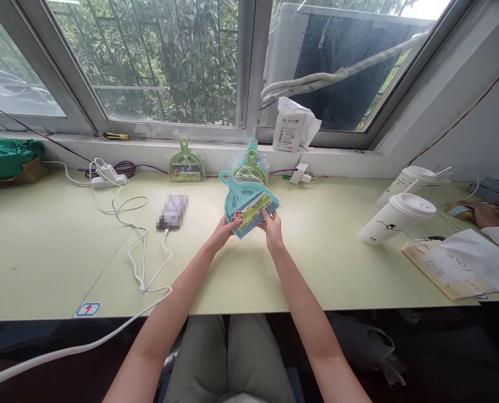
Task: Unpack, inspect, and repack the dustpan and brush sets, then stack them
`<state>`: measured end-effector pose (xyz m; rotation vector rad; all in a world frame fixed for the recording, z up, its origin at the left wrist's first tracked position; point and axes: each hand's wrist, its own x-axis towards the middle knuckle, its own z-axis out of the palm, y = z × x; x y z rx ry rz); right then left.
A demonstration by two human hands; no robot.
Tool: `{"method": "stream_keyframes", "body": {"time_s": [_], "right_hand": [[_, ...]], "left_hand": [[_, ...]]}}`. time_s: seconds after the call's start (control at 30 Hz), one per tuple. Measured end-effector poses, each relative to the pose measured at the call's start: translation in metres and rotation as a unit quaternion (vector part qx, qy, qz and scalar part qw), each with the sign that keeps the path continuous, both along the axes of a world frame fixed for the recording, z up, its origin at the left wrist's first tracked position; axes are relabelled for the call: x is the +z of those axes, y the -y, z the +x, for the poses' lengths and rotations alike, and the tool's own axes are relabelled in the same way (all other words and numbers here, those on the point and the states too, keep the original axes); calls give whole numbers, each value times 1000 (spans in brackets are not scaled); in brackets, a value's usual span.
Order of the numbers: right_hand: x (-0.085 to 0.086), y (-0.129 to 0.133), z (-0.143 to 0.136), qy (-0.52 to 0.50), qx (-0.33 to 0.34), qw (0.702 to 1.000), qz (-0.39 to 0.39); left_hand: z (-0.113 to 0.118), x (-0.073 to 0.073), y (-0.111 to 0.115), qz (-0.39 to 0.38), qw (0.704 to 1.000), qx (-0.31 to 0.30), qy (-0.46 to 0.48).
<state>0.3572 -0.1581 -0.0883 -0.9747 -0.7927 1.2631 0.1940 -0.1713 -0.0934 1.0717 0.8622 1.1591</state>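
Observation:
A teal mini dustpan-and-brush set [246, 202] with a printed label is held over the pale green table [56, 263]. My left hand [224, 230] grips its lower left edge and my right hand [271, 226] grips its lower right edge. Behind it, a stack of several wrapped sets [251, 164] leans against the window ledge. One green set [186, 164] stands apart to the left of that stack.
A white power strip [107, 177] and trailing white cables [138, 246] lie at the left, by a blurred phone [172, 211]. Two white lidded cups [396, 218] and a paper bag [446, 267] stand at the right. Another person's hand [486, 214] rests at far right.

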Motion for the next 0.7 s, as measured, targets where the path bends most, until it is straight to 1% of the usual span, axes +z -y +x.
{"method": "stream_keyframes", "body": {"time_s": [0.13, 0.23, 0.3, 0.37, 0.4, 0.43, 0.53, 0.6, 0.7], "right_hand": [[3, 4, -5, 0, 36, 999, 25], [3, 6, -8, -15, 24, 999, 26], [3, 7, -10, -33, 4, 999, 32], [2, 8, -9, -47, -12, 998, 39], [3, 8, -9, -53, -19, 998, 42], [2, 8, -8, -60, -26, 997, 44], [1, 4, -6, -77, -33, 995, 47], [-1, 1, -5, -73, -13, 996, 40], [-3, -3, -3, -56, 29, 998, 22]], "left_hand": [[-5, 2, -2, 15, 1000, 18, -7], [0, 1, 2, 2, 999, 31, -20], [8, -1, 7, -24, 1000, -6, -10], [17, -2, 11, -39, 997, -67, 12], [21, -2, 12, -36, 995, -85, 24], [22, -1, 12, -24, 996, -83, 38], [17, 4, 7, 22, 997, -19, 68], [11, 5, 3, 29, 997, 15, 63], [6, 4, 1, 19, 998, 47, 42]]}}
